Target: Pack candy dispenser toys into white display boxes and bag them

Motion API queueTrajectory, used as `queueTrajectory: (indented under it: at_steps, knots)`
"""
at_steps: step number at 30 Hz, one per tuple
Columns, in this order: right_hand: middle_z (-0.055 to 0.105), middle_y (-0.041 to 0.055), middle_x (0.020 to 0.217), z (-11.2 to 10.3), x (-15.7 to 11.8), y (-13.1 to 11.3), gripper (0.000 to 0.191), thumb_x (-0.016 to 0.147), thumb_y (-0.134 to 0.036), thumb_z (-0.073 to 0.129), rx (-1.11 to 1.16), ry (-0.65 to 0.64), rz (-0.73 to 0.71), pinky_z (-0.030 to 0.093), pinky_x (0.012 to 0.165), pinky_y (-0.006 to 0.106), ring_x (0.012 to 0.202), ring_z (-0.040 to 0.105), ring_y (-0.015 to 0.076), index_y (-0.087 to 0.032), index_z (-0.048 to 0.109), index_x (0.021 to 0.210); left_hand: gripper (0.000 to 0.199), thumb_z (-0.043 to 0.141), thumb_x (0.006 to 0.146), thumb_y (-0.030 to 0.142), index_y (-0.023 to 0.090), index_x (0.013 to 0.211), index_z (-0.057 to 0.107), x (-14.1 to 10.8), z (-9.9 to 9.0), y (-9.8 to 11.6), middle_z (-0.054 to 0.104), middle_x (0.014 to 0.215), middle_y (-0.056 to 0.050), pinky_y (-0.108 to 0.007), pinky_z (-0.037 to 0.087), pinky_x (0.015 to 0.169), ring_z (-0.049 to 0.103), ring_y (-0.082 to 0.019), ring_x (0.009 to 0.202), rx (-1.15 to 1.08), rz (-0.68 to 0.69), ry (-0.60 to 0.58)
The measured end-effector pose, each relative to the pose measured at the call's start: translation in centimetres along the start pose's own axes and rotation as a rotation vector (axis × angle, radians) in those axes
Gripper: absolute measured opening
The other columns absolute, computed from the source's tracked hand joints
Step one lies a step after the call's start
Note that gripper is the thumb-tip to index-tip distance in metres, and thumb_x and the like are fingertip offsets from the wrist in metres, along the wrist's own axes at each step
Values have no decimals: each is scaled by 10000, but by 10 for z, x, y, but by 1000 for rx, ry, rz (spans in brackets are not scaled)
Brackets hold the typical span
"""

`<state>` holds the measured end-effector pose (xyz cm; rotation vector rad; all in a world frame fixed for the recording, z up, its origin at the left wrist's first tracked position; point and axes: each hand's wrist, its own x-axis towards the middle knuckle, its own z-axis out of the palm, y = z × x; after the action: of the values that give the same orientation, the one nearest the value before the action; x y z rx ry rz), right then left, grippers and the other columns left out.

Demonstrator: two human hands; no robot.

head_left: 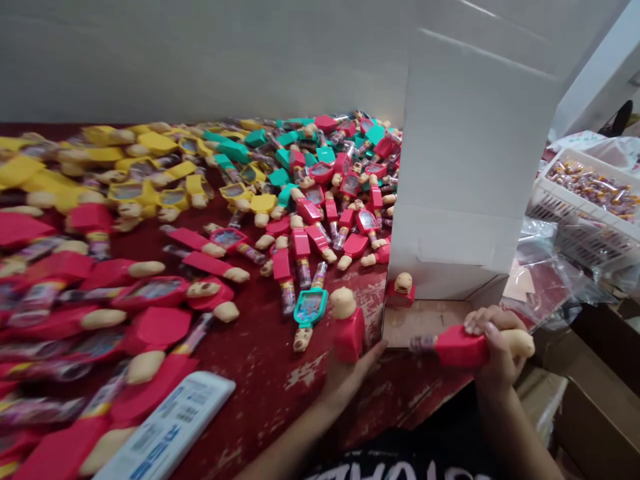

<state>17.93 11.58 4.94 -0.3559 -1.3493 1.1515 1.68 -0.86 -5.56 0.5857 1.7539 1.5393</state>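
My left hand (347, 380) grips a red candy-tube toy (349, 335) upright by its body, with the beige head on top, at the front edge of a white cardboard box (470, 160). My right hand (497, 343) holds another red toy (460, 347) lying sideways, its clear tube pointing left over the box's brown inner floor (425, 320). A single red toy (401, 291) stands at the box's left corner. Heaps of red, yellow and teal toys (310, 220) cover the worn red table (260, 373) to the left.
A white printed card (165, 427) lies at the table's near edge. To the right stand a white plastic crate of wrapped sweets (585, 193), loose clear plastic bags (540, 280) and a brown carton (595, 400). A pale wall (200, 60) rises behind the table.
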Motion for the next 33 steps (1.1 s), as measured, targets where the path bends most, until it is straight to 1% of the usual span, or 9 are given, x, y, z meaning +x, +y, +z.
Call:
queueTrajectory:
  at_steps: [1, 3, 8, 14, 19, 23, 27, 30, 33]
  knots:
    - [517, -39, 627, 4, -3, 9, 172, 841, -110, 547, -37, 90, -36, 467, 594, 255, 582, 521, 101, -185, 501, 693, 474, 765, 587, 576, 176, 720, 547, 6, 4, -6, 575, 645, -25, -300, 492, 587, 565, -191, 602, 20, 25, 42]
    - [512, -39, 639, 13, -9, 28, 182, 846, -90, 541, -142, 173, -76, 469, 591, 259, 594, 523, 103, -185, 494, 698, 464, 760, 584, 552, 178, 789, 577, 15, 12, -15, 624, 734, -48, -340, 518, 680, 606, -229, 703, 31, 86, 58]
    - [461, -42, 643, 27, -22, 52, 212, 824, -52, 546, -288, 69, -181, 460, 538, 258, 577, 520, 110, -192, 447, 700, 414, 693, 682, 504, 171, 911, 604, 21, 19, -29, 674, 878, -82, -390, 522, 800, 640, -254, 820, 55, 182, 12]
    - [365, -55, 596, 43, -8, 40, 238, 787, -49, 569, -477, -127, -194, 321, 469, 227, 497, 385, 80, -194, 426, 663, 397, 654, 738, 503, 166, 939, 596, 22, 18, -40, 674, 893, -83, -383, 530, 779, 642, -240, 816, 64, 202, 6]
    - [366, -65, 582, 58, 8, 43, 258, 820, -99, 572, -628, -86, -190, 319, 459, 208, 470, 366, 67, -204, 391, 668, 393, 661, 756, 478, 155, 967, 590, 20, 16, -32, 675, 898, -82, -365, 538, 755, 643, -236, 822, 57, 173, 9]
    - [408, -31, 600, 72, 0, 57, 235, 831, -188, 572, -805, -172, -334, 340, 508, 254, 527, 406, 113, -211, 415, 658, 484, 690, 718, 467, 149, 1061, 565, 21, 16, -30, 660, 1026, -111, -399, 528, 850, 636, -266, 947, 16, 159, 4]
    - [468, 39, 708, 82, -5, 73, 244, 854, -324, 551, -987, -98, -405, 409, 616, 314, 677, 484, 180, -206, 477, 654, 508, 706, 697, 452, 155, 1073, 537, 20, 16, -36, 643, 1005, -104, -394, 535, 808, 630, -262, 910, 10, 192, -4]
    - [504, 86, 826, 77, -3, 77, 263, 889, -423, 509, -1071, -108, -435, 438, 701, 367, 807, 510, 227, -190, 542, 770, 537, 667, 760, 452, 169, 1164, 454, 12, 13, -41, 608, 1031, -97, -371, 527, 820, 613, -236, 913, 14, 270, 34]
    - [499, 112, 950, 63, -10, 66, 443, 872, -556, 487, -921, -139, -526, 468, 756, 393, 899, 515, 253, -164, 552, 1068, 498, 528, 886, 378, 178, 1299, 336, 3, 8, -46, 564, 1102, -113, -361, 520, 858, 594, -226, 983, 92, 518, 57]
